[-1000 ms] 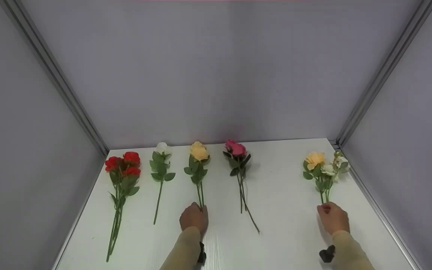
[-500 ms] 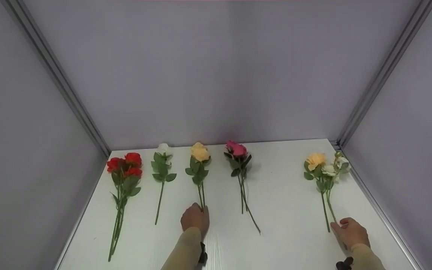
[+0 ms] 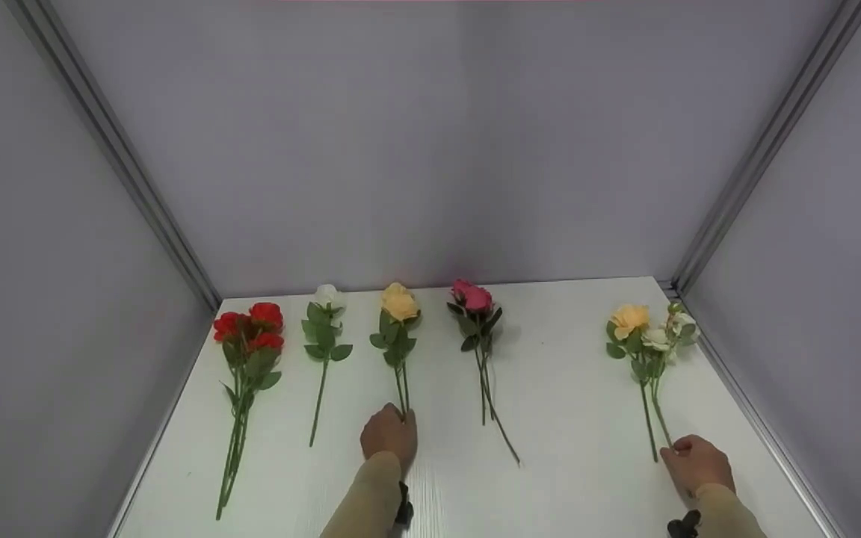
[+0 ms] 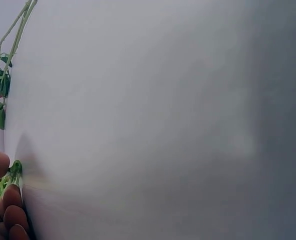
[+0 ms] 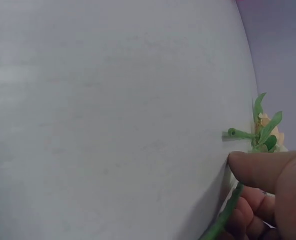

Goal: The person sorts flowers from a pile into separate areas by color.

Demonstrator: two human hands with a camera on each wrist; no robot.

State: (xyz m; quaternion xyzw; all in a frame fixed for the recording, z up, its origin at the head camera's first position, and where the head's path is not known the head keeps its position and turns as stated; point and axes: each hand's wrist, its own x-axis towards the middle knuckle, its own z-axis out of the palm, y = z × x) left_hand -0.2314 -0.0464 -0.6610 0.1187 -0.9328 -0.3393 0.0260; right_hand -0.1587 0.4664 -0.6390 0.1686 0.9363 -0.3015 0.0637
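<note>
My left hand (image 3: 389,435) grips the lower stems of the yellow roses (image 3: 400,303) lying in the middle. In the left wrist view, green stem ends (image 4: 16,166) poke out between thumb and curled fingers. Far to the right, my right hand (image 3: 699,466) pinches the stem of a white-flowered spray (image 3: 656,339) low down. The right wrist view has that green stem (image 5: 225,212) running between thumb (image 5: 260,169) and fingers. Close on its left lies a single yellow rose (image 3: 630,320), its stem free of the hand.
Red roses (image 3: 264,315) with long stems lie at far left, beside a white rose (image 3: 327,296). Deep pink roses (image 3: 477,299) with crossing stems lie right of the left hand. Grey panels (image 3: 430,149) wall the white table (image 3: 565,418) at back and sides.
My right hand has let go of the yellow rose's stem and slid right and nearer, down to the white spray's lower stem. The left hand keeps its grip.
</note>
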